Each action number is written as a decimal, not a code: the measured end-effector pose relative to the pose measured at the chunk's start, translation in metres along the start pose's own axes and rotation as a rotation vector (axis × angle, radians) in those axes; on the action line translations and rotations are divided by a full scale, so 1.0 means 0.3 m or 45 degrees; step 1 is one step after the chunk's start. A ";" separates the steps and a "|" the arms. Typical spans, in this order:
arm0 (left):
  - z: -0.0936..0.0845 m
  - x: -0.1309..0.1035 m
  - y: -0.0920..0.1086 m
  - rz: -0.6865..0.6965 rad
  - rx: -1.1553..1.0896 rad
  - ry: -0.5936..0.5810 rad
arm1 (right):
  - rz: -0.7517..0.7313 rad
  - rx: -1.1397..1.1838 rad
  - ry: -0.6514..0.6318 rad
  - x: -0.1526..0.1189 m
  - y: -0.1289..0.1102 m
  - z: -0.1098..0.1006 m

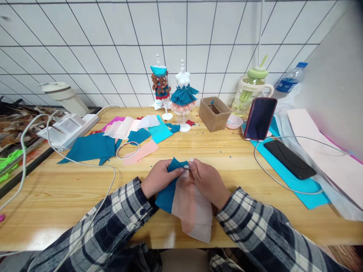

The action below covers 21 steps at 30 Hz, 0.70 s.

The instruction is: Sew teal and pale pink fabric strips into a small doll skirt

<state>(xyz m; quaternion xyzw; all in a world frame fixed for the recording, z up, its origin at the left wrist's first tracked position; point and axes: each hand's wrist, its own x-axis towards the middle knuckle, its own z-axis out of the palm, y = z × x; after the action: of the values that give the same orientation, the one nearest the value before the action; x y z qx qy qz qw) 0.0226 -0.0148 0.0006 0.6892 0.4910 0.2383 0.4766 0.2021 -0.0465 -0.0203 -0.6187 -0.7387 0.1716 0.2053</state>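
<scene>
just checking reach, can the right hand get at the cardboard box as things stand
Probably yes: just small scraps lie on the tabletop between the right hand and the cardboard box. It would likely need to release the pale sheet first.

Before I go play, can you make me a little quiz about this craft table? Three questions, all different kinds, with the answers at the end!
1. True or false: the left hand is gripping a water bottle.
2. Pick one: on the mini dress form with the bare white bust, what colour is the top layer of the ruffled skirt? a) yellow b) teal c) black
3. Fill in: one smartphone stands upright, and the other smartphone lies ____.

Key
1. False; it is holding a teal sheet.
2. b
3. flat
</scene>
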 end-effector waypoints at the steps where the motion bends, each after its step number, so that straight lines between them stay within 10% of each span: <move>1: 0.000 0.000 0.001 -0.002 -0.006 0.003 | 0.004 -0.013 -0.004 0.000 0.000 0.000; 21: 0.000 0.008 -0.017 0.058 0.056 0.010 | -0.007 0.021 -0.025 0.004 0.006 0.003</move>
<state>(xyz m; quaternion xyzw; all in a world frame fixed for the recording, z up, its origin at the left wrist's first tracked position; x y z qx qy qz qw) 0.0213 -0.0122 -0.0044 0.7095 0.4822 0.2410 0.4538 0.2031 -0.0451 -0.0219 -0.6133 -0.7408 0.1833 0.2037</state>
